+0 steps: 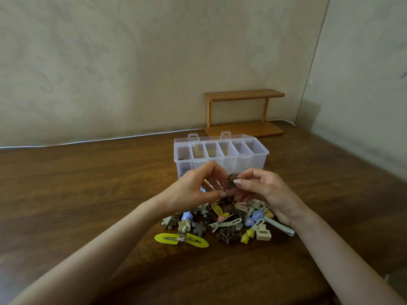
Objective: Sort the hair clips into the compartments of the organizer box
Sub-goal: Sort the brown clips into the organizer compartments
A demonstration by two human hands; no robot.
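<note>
Wooden top of table (88, 194), head view: pile of clips (220, 223) at lower centre, both hands above it. Brown clip (231, 182) at frame centre, between hands. Right hand (263, 187) pinches its right side, thumb and forefinger closed on it. Left hand (197, 188) has curled fingers, thumb tip on clip's lower edge (grip looks shared). Clip's long axis too small to tell. Organizer box (251, 162) just above hands, open. Leftmost compartment (182, 153), dark pieces inside, lies up-left of clip, with left hand nearer. Likely short carry that way.
</note>
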